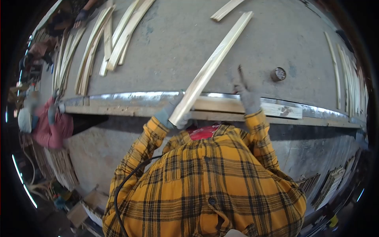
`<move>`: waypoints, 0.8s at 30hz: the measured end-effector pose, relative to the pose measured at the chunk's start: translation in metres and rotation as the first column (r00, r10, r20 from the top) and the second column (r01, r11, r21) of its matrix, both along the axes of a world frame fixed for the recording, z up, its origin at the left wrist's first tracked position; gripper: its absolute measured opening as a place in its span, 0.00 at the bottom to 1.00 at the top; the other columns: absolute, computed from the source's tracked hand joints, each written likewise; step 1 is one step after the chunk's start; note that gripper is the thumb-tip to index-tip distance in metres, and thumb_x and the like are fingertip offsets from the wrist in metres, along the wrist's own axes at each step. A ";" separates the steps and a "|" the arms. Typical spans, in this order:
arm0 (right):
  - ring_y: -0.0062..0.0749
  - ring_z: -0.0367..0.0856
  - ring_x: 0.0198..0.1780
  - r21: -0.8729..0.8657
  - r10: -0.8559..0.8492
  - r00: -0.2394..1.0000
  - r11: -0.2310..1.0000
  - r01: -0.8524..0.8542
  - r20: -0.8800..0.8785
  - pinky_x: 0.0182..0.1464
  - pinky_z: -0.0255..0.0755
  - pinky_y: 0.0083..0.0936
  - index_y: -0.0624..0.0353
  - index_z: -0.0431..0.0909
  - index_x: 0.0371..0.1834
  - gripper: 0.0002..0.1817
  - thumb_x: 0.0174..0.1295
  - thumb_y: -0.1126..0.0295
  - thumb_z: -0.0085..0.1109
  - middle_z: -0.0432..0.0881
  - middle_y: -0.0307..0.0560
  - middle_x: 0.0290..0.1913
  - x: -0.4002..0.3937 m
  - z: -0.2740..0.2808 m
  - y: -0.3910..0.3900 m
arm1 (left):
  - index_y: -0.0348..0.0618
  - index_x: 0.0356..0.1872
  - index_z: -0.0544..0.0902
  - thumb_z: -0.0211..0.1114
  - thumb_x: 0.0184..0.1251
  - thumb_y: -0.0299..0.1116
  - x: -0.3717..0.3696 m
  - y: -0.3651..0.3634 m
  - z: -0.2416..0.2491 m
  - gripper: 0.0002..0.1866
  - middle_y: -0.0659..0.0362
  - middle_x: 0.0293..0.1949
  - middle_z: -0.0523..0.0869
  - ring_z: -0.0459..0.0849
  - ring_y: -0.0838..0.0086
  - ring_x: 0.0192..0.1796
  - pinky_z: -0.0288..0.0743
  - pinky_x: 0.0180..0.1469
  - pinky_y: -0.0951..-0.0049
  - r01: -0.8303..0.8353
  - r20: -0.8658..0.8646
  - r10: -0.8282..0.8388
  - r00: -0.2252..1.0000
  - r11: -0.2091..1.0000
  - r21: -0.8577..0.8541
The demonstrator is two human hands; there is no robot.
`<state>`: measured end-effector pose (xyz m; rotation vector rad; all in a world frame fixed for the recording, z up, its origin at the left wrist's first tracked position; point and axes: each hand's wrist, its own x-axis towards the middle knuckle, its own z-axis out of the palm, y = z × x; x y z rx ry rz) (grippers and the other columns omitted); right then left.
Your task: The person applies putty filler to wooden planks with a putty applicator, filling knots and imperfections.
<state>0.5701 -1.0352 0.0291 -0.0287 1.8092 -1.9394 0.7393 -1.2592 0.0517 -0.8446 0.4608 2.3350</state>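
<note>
Left hand (168, 112): clasping wooden strip (214, 63) near its lower end
Wooden strip: upper centre, slanting toward top edge
Right hand (249, 99): closed round thin dark tool (241, 76)
Can (278, 74): upper right, on table (169, 51)

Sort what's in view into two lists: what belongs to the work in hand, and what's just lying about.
Work in hand:
- strip, held by the left hand
- thin tool, held by the right hand

Apparently lying about:
- left strips
- right strips
- can, untouched, though perhaps used with the tool
</note>
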 end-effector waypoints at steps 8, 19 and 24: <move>0.26 0.74 0.24 0.224 0.028 0.978 0.972 -0.075 0.207 0.27 0.71 0.22 0.66 0.76 0.41 0.18 0.56 0.62 0.63 0.79 0.42 0.26 0.020 0.067 0.029 | 0.32 0.41 0.75 0.45 0.59 0.67 -0.095 0.115 0.007 0.39 0.47 0.30 0.82 0.84 0.58 0.28 0.82 0.28 0.63 0.071 -0.251 -0.088 0.964 0.995 -0.077; 0.43 0.79 0.39 0.396 -0.240 0.970 0.889 0.229 -0.021 0.41 0.73 0.34 0.73 0.73 0.48 0.36 0.47 0.49 0.66 0.80 0.59 0.40 -0.216 0.038 0.204 | 0.44 0.63 0.63 0.44 0.70 0.48 -0.089 0.067 0.047 0.26 0.45 0.46 0.78 0.82 0.60 0.43 0.79 0.45 0.67 0.061 -0.407 -0.309 0.859 0.853 -0.519; 0.57 0.74 0.52 0.970 0.403 0.895 -0.062 0.235 -0.191 0.58 0.64 0.38 0.58 0.78 0.48 0.32 0.54 0.40 0.51 0.79 0.62 0.45 -0.274 0.016 0.268 | 0.42 0.61 0.66 0.49 0.68 0.48 -0.044 -0.010 0.044 0.26 0.49 0.41 0.81 0.83 0.64 0.40 0.79 0.41 0.70 -0.092 -0.258 -0.136 0.957 0.699 -0.709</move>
